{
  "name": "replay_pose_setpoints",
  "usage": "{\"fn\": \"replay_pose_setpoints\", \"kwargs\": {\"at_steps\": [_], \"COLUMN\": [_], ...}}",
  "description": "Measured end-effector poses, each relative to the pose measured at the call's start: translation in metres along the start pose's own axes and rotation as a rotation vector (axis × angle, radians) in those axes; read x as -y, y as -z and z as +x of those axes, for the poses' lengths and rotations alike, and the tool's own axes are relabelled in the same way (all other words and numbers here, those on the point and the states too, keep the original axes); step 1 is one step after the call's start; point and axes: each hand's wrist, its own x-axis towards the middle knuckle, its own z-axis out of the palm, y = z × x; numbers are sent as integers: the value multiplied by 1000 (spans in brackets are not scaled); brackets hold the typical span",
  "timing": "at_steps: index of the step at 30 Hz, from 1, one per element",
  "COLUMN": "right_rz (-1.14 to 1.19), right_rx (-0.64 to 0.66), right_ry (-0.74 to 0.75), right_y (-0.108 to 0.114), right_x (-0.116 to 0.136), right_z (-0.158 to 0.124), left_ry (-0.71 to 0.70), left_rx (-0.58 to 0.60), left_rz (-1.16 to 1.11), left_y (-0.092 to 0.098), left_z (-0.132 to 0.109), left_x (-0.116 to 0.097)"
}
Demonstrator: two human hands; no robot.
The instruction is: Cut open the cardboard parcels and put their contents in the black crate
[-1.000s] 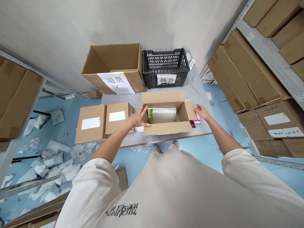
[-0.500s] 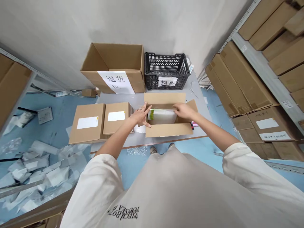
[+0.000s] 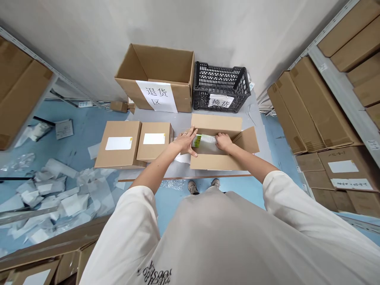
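bright even light, soft faint shadows, sharp focus, edges warped wide.

Packet (image 3: 204, 145) partly hidden under the right hand (image 3: 224, 141)
Beyond the fingertips, the packet's printing is too small to read; below the grip, the near flap (image 3: 218, 162) of the carton (image 3: 216, 124) hides the carton's floor; the shelved cartons (image 3: 314, 111) run off the picture's edge.

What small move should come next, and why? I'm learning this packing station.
Probably fold the right end flap inward: it stands open while the item lies in the carton, with the right hand resting on the item and the left hand at the carton's left end.
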Motion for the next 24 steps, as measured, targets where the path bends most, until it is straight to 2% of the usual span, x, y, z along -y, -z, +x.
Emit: {"fn": "replay_pose_setpoints", "kwargs": {"at_steps": [5, 11, 15, 19, 21, 24], "right_rz": [-39, -73, -61, -16, 48, 282], "right_rx": [3, 137, 31, -153, -274, -519], "right_ry": [18, 47, 114, 125, 72, -14], "right_y": [-1, 5, 28, 65, 83, 107], "right_x": [9, 18, 10, -24, -52, -104], "right_z": [1, -9, -31, -66, -87, -119], "left_ry": [27, 43, 48, 55, 62, 73], "left_rx": [44, 75, 74, 66, 64, 68], "left_rz": [31, 77, 89, 105, 122, 144], "left_y": [4, 6, 3, 4, 5, 7], "left_z": [-6, -10, -12, -14, -14, -15], "left_x": [-5, -7, -4, -2, -2, -1]}}
